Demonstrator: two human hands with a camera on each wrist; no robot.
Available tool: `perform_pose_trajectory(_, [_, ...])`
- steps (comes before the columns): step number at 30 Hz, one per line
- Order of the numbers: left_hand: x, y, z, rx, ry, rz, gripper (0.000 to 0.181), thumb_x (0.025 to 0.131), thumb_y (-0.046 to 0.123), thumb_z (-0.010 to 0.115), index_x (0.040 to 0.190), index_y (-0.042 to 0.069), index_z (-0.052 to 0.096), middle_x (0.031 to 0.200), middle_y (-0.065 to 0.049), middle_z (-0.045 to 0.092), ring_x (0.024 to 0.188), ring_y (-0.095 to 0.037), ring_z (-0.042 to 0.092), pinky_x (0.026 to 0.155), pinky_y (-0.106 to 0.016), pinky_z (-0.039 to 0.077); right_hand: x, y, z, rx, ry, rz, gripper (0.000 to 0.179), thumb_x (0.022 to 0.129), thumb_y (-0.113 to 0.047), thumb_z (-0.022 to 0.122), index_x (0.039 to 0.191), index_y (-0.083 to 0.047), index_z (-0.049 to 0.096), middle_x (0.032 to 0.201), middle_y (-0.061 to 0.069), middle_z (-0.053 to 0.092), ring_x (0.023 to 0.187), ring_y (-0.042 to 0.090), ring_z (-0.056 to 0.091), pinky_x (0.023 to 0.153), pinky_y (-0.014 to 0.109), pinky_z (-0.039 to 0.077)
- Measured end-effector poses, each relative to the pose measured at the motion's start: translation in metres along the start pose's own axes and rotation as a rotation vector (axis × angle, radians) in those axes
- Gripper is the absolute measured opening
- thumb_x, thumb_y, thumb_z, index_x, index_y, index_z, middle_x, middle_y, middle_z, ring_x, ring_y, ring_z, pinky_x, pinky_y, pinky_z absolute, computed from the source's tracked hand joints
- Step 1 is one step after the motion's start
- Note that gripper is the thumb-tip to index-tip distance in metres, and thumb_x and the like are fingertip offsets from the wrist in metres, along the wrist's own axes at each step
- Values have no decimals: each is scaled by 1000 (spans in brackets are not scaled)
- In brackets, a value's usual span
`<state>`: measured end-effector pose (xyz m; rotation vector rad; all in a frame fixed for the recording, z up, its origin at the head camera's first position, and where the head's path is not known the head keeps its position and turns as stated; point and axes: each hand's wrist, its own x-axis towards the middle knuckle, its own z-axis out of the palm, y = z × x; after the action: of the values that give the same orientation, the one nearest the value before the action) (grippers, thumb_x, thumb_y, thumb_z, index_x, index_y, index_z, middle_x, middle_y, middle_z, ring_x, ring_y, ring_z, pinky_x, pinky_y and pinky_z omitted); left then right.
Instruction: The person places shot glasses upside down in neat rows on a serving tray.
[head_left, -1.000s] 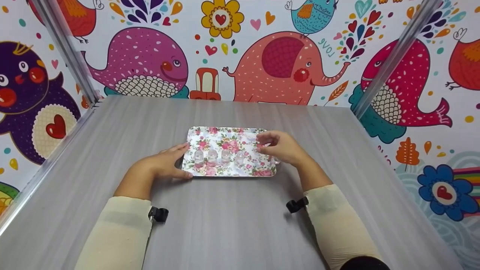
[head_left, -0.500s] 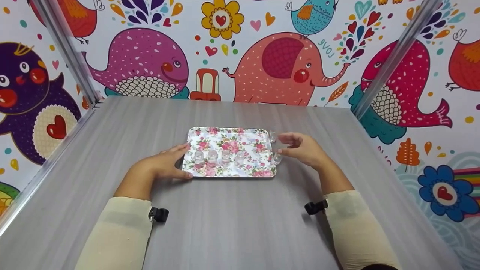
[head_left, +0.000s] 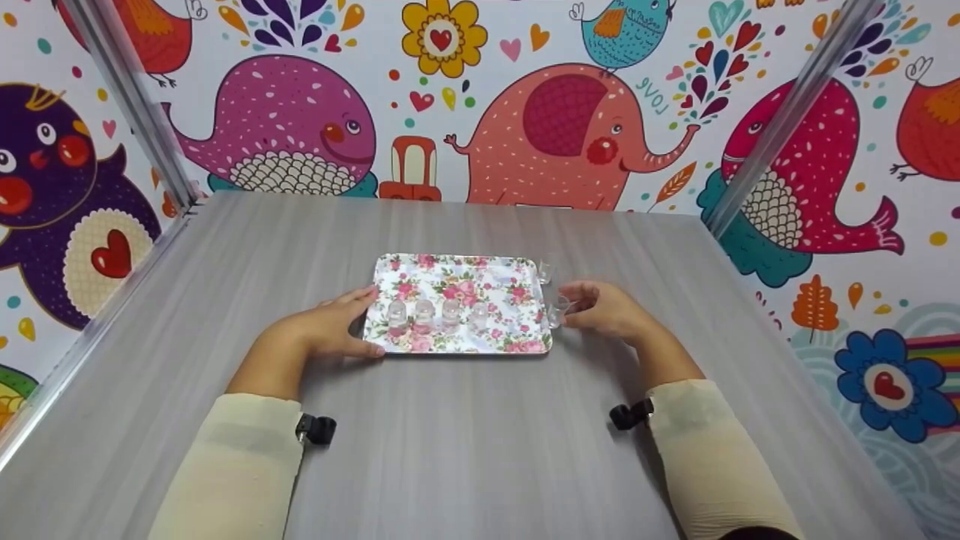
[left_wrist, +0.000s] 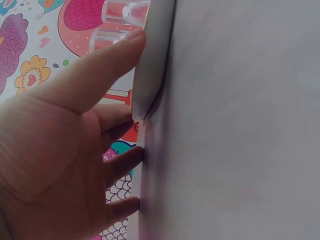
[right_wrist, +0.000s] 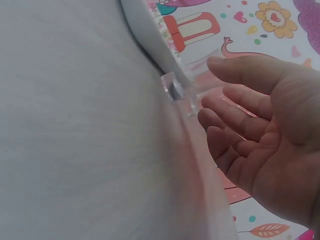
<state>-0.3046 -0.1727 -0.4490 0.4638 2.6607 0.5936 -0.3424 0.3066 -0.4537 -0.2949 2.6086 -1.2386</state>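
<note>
A floral tray [head_left: 457,274] lies on the table with several small clear shot glasses [head_left: 424,316] in a row along its front half. My left hand [head_left: 330,328] grips the tray's left end; the left wrist view shows the thumb on its rim and other fingertips at the edge and tabletop. Outside the tray's right edge are two more shot glasses. My right hand [head_left: 611,311] has its thumb and curled fingers about the nearer shot glass [head_left: 556,312], also seen as a clear glass [right_wrist: 181,86] in the right wrist view. The farther shot glass [head_left: 545,271] stands untouched.
The grey wood-grain table [head_left: 465,450] extends around the tray. Printed cartoon walls enclose its back and sides, with a metal post [head_left: 127,97] at the left corner and another metal post [head_left: 787,120] at the right.
My right hand has moved right, off the tray, then down toward the nearer outside glass. The farther outside glass has come into view. My left hand and the tray have stayed put.
</note>
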Motion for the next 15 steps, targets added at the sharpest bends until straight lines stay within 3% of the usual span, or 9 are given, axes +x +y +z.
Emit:
perform_pose_trajectory(9, [1, -1, 1, -8, -3, -14, 116, 89, 61, 80, 174, 16, 14, 183, -8, 10, 167, -48, 11, 131, -72, 17, 2, 5, 7, -47, -20, -38, 44, 85, -10, 88, 126, -4, 74, 102, 9, 74, 87, 12, 64, 71, 20, 53])
perform_pose_trajectory(15, [0, -1, 1, -15, -4, -19, 116, 89, 62, 80, 174, 17, 14, 183, -6, 9, 167, -48, 11, 131, -72, 17, 3, 6, 8, -93, -17, -50, 37, 88, -12, 86, 121, -3, 74, 92, 2, 68, 80, 12, 59, 67, 20, 50])
